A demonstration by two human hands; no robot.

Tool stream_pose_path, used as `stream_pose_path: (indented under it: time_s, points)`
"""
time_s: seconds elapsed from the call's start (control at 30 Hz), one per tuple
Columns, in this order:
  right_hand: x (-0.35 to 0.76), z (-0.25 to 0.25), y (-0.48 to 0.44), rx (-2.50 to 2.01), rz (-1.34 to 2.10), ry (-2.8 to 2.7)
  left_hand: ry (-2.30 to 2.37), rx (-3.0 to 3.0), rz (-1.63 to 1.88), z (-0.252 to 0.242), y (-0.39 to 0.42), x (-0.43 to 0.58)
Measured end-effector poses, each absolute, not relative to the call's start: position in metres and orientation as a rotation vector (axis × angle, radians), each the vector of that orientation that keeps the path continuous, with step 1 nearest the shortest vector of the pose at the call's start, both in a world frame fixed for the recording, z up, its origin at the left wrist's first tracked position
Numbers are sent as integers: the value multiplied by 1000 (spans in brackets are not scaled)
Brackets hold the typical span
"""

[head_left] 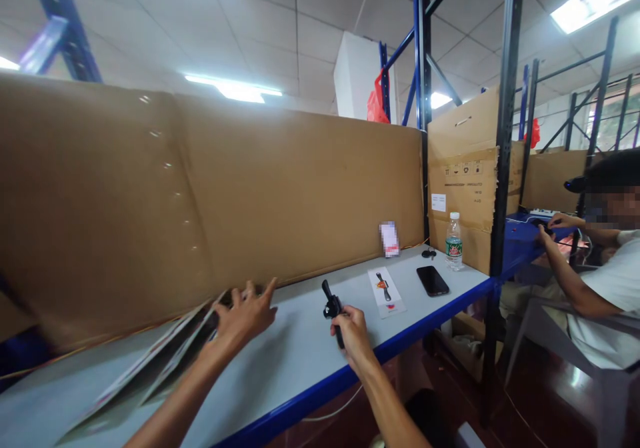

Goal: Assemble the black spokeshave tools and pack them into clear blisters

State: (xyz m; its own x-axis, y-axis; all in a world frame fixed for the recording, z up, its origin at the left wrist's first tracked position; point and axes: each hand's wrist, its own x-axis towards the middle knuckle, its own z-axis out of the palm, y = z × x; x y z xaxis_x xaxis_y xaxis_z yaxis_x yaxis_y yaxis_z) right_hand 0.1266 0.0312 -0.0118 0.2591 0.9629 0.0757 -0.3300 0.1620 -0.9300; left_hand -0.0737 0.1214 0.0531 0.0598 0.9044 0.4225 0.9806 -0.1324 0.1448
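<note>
A black spokeshave (331, 307) with two handles is held upright above the white tabletop (295, 361). My right hand (354, 336) is closed around its lower handle. Over the far edge of some flat sheets (173, 348) is my left hand (247, 315), its fingers spread apart. Whether it touches the sheets I cannot tell. To the right of the spokeshave lies a white packaging card (387, 291) picturing a similar tool.
A black phone (433, 281), a water bottle (454, 243) and small dark keys (429, 253) stand or lie at the right. Another lit phone (389, 239) leans on the cardboard wall (300, 195). Beyond the black post (505, 135) sits a co-worker (600, 275).
</note>
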Motion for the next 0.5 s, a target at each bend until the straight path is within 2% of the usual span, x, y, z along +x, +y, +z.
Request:
stream_pose_path:
  time_s: [0.07, 0.2, 0.33, 0.4, 0.5]
  points:
    - [127, -12, 31, -973, 1073, -843, -1887, -2280, -901, 53, 111, -53]
    - [128, -13, 31, -979, 994, -899, -2026, -2578, -1826, 34, 79, -9]
    - [126, -17, 31, -1029, 895, -981, -2150, -2403, -2749, 12, 48, 20]
    - [125, -19, 30, -1073, 810, -1018, -2242, -2171, -3003, 6, 40, 27]
    - [123, -22, 29, -1114, 710, -1087, -2287, -2106, -3168, 1, 36, 30]
